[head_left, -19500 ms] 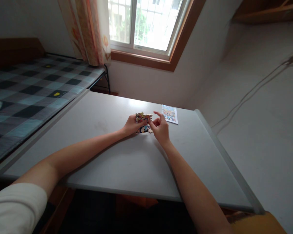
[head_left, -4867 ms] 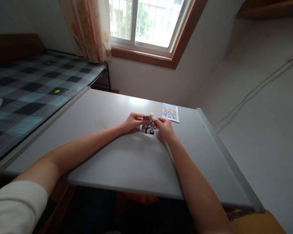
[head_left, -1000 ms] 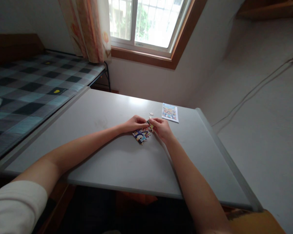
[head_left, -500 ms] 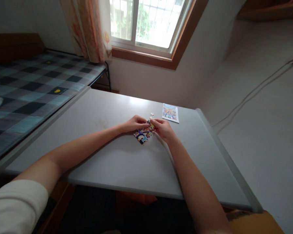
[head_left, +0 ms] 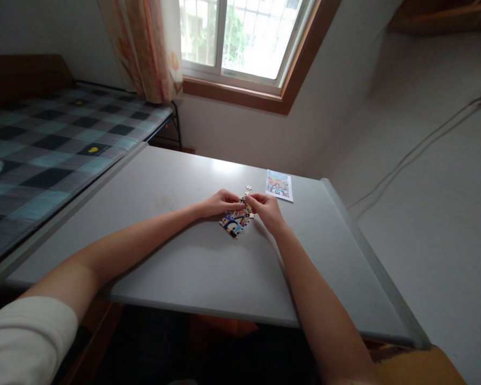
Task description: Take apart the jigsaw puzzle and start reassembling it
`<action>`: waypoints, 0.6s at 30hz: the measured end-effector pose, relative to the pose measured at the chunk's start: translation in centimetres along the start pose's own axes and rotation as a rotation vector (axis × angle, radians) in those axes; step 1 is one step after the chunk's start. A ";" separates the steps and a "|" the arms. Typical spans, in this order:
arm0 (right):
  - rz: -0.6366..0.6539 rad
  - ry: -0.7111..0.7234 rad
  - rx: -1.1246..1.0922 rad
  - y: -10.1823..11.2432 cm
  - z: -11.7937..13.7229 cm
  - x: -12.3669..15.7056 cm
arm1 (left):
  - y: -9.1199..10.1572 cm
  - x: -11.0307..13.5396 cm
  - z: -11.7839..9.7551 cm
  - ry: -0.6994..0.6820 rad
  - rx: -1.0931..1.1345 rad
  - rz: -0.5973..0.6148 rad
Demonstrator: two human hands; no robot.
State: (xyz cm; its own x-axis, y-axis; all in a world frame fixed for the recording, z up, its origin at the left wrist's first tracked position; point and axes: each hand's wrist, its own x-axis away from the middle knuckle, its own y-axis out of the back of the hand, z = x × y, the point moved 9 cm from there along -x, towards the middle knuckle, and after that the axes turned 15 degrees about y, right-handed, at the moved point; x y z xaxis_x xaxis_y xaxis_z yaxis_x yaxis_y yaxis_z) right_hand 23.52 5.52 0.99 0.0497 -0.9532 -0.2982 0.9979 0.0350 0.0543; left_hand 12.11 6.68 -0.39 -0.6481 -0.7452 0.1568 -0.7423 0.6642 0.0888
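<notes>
A partly joined jigsaw puzzle (head_left: 235,223) with a colourful cartoon picture lies on the grey table, tilted like a diamond. My left hand (head_left: 221,203) is closed at its upper left edge, the thumb resting across the printed side. On the opposite edge my right hand (head_left: 266,208) has thumb and forefinger pinched at a small puzzle piece, mostly hidden by the fingertips. Both hands' fingertips nearly meet. One loose puzzle piece (head_left: 251,215) lies beneath my right hand, and another pale loose piece (head_left: 249,187) sits just beyond the fingers.
A printed picture card (head_left: 279,185) lies near the table's far edge, right of my hands. The grey table (head_left: 192,272) reaches to the wall under the window. A bed with a checked cover (head_left: 76,133) stands on the left. A cable (head_left: 409,155) hangs along the right wall.
My right hand has shifted very slightly at the puzzle's edge, and the loose piece beneath it shows more plainly. Everything else looks the same.
</notes>
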 end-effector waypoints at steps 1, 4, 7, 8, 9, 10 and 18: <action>0.000 0.025 0.022 0.1 0.3 -0.1 | 0.0 0.0 0.0 0.008 0.013 0.001; 0.008 0.051 0.036 0.1 0.4 -0.1 | 0.0 0.0 0.1 0.027 0.055 0.015; 0.023 0.042 -0.015 -0.1 0.0 -0.1 | -0.1 0.1 0.1 0.042 0.100 0.030; 0.025 0.028 -0.043 -0.2 -0.2 0.0 | -0.1 0.1 0.2 0.048 0.114 0.034; 0.025 0.009 -0.071 -0.3 -0.3 0.0 | -0.1 0.1 0.2 0.052 0.129 0.035; 0.021 -0.013 -0.097 -0.3 -0.5 0.1 | -0.1 0.1 0.2 0.054 0.144 0.031; -0.020 -0.110 -0.203 0.2 -0.7 0.2 | 0.7 0.1 0.3 0.034 0.232 -0.045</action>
State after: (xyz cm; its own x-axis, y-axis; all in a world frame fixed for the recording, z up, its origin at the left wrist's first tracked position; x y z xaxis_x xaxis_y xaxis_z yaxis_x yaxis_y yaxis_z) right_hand 23.72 5.58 0.27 0.0356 -0.9809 -0.1911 0.9871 0.0644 -0.1463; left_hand 11.47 7.08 -0.66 -0.6106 -0.7685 0.1910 -0.7918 0.5964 -0.1316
